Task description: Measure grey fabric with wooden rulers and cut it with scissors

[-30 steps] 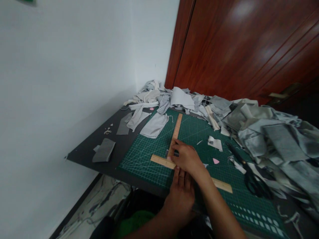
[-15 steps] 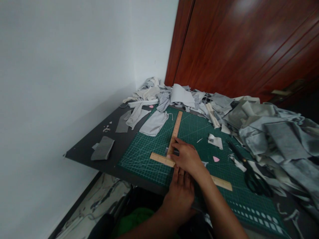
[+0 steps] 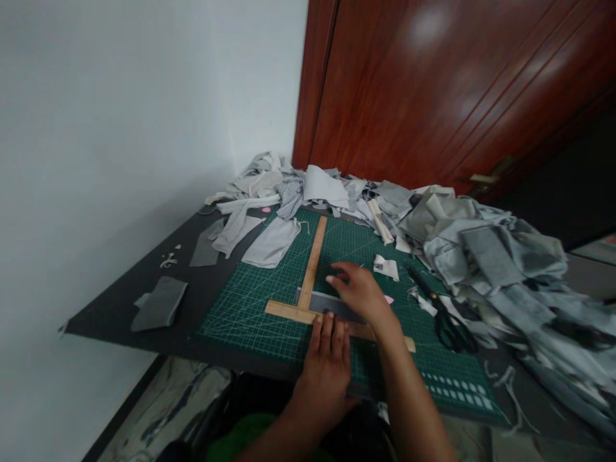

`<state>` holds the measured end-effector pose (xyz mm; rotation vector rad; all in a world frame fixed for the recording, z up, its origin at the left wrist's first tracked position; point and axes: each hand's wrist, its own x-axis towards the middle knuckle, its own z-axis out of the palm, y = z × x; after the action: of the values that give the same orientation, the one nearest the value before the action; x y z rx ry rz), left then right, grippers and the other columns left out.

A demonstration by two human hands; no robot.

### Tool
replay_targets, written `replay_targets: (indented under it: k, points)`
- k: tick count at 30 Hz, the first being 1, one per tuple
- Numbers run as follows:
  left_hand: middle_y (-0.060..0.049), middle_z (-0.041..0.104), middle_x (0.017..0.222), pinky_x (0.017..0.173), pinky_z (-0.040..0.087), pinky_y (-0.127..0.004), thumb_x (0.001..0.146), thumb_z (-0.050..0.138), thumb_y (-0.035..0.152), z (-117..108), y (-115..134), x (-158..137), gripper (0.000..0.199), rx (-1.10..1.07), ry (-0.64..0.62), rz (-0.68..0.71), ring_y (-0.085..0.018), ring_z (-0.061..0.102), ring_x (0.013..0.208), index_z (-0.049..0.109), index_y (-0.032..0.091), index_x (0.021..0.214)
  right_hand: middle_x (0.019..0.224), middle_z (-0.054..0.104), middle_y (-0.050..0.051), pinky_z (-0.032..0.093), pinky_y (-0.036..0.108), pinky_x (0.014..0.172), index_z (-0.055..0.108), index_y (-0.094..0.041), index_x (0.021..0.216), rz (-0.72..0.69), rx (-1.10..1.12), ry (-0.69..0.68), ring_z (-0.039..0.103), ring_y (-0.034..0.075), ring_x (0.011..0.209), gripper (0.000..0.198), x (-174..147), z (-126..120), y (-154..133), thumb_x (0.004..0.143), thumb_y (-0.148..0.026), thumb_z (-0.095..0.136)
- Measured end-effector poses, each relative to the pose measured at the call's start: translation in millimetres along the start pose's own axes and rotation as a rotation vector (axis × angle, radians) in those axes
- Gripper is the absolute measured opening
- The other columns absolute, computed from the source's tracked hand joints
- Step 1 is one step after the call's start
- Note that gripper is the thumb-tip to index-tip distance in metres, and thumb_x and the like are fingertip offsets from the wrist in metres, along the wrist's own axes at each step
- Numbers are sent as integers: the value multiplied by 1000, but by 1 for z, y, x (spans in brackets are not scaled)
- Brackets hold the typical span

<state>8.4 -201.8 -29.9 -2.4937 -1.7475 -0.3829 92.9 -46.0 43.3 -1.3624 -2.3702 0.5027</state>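
Observation:
Two wooden ruler blades meet in a T on a green cutting mat [image 3: 269,330]; I cannot tell if they are joined. The crosswise ruler [image 3: 283,310] lies under the fingertips of my left hand [image 3: 325,359], which is flat with fingers stretched out. The other ruler [image 3: 315,256] points away toward the door. In the angle between them is a grey fabric piece [image 3: 327,301], partly under the rulers. Just above that fabric hovers my right hand [image 3: 360,289], thumb and fingers apart and nothing visible in them.
Black-handled scissors [image 3: 445,321] rest at the right of the mat. Heaps of grey and white fabric scraps [image 3: 500,256] line the far and right sides. A pale cloth piece [image 3: 272,242] and a folded grey cloth [image 3: 161,303] are on the left. A wall and a wooden door [image 3: 385,90] bound the table.
My right hand has lifted off the rulers and moved right, uncovering more of the grey fabric. My left hand stays on the crosswise ruler. The view has turned slightly right.

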Motion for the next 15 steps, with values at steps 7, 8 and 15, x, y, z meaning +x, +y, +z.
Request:
replay_targets:
  k: [7,8,15]
  points:
    - [-29,37,157,123,9,-59,75,61,82,-1,0,0,113,21,11,-6,-47,26,149,44,-2,149,121,69,17,50,36,85,70,-17,112,488,-338,-57,68,31,109,30,-27,-39,86,84,-28,71]
    - [-29,37,157,123,8,-59,76,60,82,-1,0,0,113,22,17,-3,-47,27,149,44,-2,149,120,70,17,49,34,84,70,-17,111,484,-317,-67,68,30,109,29,-30,-39,95,83,-26,71]
    - [-29,39,156,123,5,-58,82,56,78,-1,-1,-1,105,27,64,0,-47,30,148,46,-4,147,89,73,10,45,31,68,68,-19,79,456,-231,-83,69,26,85,2,-28,-39,109,81,-20,69]
